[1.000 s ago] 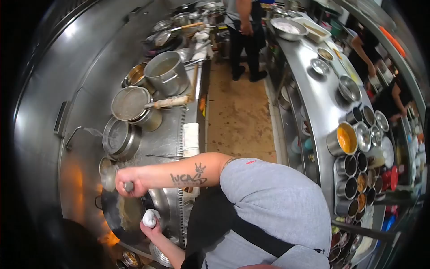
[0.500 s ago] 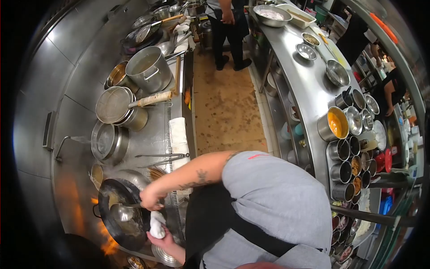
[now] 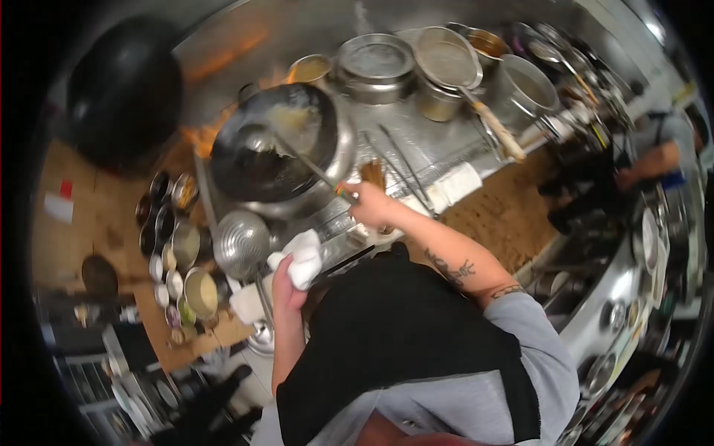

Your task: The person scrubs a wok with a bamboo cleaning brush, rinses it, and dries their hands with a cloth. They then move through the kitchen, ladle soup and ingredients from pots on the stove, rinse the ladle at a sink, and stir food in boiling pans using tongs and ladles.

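My right hand (image 3: 366,206) is closed around the handle of a ladle (image 3: 309,165). The ladle's bowl rests inside a dark wok (image 3: 230,167), near its middle, where the bottom looks wet and shiny with some pale foam. In my left hand (image 3: 286,288) is a bunched white cloth (image 3: 305,262), held just in front of the stove edge and apart from the wok. A perforated strainer (image 3: 242,244) lies just beyond that hand. Beside my right hand are a bamboo wok brush (image 3: 373,172) and long metal tongs (image 3: 407,169).
Flames (image 3: 201,140) rise at the wok's left side. Pots with a wooden-handled sieve (image 3: 448,59) and a tall stockpot (image 3: 529,82) stand along the stove's right. A folded towel (image 3: 457,184) lies on the edge. Several seasoning containers (image 3: 201,291) sit left. A co-worker (image 3: 647,152) stands at right.
The view has swung left, bringing the whole wok and seasoning containers into sight. My left hand with the cloth now appears farther from the wok. My right hand still grips the ladle.
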`<state>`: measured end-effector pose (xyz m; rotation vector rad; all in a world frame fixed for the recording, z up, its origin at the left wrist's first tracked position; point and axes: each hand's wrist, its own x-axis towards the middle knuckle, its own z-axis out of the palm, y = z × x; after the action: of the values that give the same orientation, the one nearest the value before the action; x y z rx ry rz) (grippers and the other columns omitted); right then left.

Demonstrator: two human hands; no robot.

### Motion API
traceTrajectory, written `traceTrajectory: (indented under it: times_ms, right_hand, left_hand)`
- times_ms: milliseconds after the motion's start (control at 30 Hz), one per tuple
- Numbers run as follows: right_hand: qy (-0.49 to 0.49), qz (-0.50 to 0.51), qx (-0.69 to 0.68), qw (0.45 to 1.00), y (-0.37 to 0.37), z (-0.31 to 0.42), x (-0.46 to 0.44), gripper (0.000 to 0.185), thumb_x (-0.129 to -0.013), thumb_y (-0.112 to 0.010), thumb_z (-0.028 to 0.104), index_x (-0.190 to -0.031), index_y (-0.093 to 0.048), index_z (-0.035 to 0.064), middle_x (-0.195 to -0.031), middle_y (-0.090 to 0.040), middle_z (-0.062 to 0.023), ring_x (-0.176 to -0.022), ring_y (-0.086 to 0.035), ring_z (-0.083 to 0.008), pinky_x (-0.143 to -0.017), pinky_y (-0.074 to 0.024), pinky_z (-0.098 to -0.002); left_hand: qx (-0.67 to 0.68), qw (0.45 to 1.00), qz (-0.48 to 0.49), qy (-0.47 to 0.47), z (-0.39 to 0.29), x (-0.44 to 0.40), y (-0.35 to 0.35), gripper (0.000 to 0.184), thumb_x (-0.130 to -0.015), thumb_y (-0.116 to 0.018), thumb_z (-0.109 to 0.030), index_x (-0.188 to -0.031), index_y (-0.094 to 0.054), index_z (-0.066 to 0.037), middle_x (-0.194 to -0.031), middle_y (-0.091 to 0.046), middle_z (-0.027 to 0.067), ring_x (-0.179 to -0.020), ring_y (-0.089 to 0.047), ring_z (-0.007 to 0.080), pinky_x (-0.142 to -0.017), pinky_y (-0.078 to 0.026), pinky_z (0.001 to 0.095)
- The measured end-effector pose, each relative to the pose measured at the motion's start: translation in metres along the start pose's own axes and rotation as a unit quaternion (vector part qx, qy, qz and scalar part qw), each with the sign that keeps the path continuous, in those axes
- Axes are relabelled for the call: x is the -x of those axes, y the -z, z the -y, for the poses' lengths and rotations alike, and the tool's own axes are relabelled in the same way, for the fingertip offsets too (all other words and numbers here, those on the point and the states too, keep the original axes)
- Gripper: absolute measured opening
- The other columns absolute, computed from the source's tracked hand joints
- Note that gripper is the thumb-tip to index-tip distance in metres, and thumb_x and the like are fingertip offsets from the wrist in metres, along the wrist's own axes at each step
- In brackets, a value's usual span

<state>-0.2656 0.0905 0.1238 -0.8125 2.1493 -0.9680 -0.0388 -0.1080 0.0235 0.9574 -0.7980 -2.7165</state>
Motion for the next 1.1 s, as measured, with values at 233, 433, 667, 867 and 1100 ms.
traceTrajectory:
  times_ms: [233, 433, 667, 867, 1100]
  right_hand:
    - [0.084, -0.127, 0.011, 0.988, -0.027, -0.034, -0.017, 0.071, -0.077, -0.055, 0.003, -0.146, -0.04, 0.0067, -0.091, -0.066, -0.0308, -0.087, -0.067, -0.0437, -0.08, -0.0518, -0.0473]
    - [-0.039, -0.157, 0.067, 0.985, -0.002, -0.08, 0.068, 0.069, -0.082, -0.057, 0.008, -0.148, -0.038, 0.0102, -0.091, -0.066, -0.0288, -0.086, -0.065, -0.0442, -0.077, -0.0504, -0.0486]
    - [-0.151, -0.265, 0.12, 0.945, -0.002, -0.19, 0.134, 0.069, -0.084, -0.057, 0.011, -0.149, -0.037, 0.018, -0.096, -0.066, -0.0251, -0.087, -0.063, -0.0445, -0.077, -0.0506, -0.0505]
    - [-0.282, -0.227, 0.131, 0.923, -0.018, -0.262, 0.136, 0.053, -0.09, -0.051, 0.014, -0.141, -0.048, 0.0283, -0.112, -0.065, -0.0207, -0.096, -0.066, -0.0345, -0.082, -0.0538, -0.0465]
    - [-0.142, -0.313, 0.156, 0.926, -0.041, -0.145, 0.028, 0.025, -0.08, -0.061, 0.021, -0.088, -0.068, -0.0011, -0.114, -0.058, -0.0224, -0.105, -0.06, -0.0338, -0.08, -0.0541, -0.0435]
  left_hand:
    - [0.035, 0.999, -0.021, -0.009, 0.011, 0.037, -0.019, 0.042, -0.097, -0.052, -0.016, -0.133, -0.045, 0.004, -0.124, -0.061, 0.018, -0.111, -0.063, 0.0314, -0.096, -0.053, 0.0441]
    - [0.055, 0.995, -0.082, 0.005, 0.031, 0.052, 0.018, 0.048, -0.095, -0.055, -0.019, -0.136, -0.043, 0.004, -0.125, -0.061, 0.0187, -0.112, -0.063, 0.0325, -0.096, -0.053, 0.0455]
    - [0.028, 0.996, -0.086, 0.011, 0.026, 0.048, 0.029, 0.044, -0.094, -0.054, -0.02, -0.132, -0.049, 0.002, -0.123, -0.062, 0.017, -0.111, -0.063, 0.0311, -0.094, -0.053, 0.0432]
    - [-0.078, 0.994, -0.059, 0.044, 0.004, 0.036, 0.009, 0.04, -0.093, -0.055, -0.026, -0.124, -0.056, -0.001, -0.115, -0.067, 0.0131, -0.102, -0.067, 0.0259, -0.086, -0.055, 0.0385]
    - [-0.218, 0.971, 0.006, 0.096, -0.036, -0.031, 0.021, 0.052, -0.09, -0.057, -0.034, -0.13, -0.055, 0.0, -0.125, -0.062, 0.014, -0.113, -0.06, 0.0284, -0.096, -0.049, 0.0397]
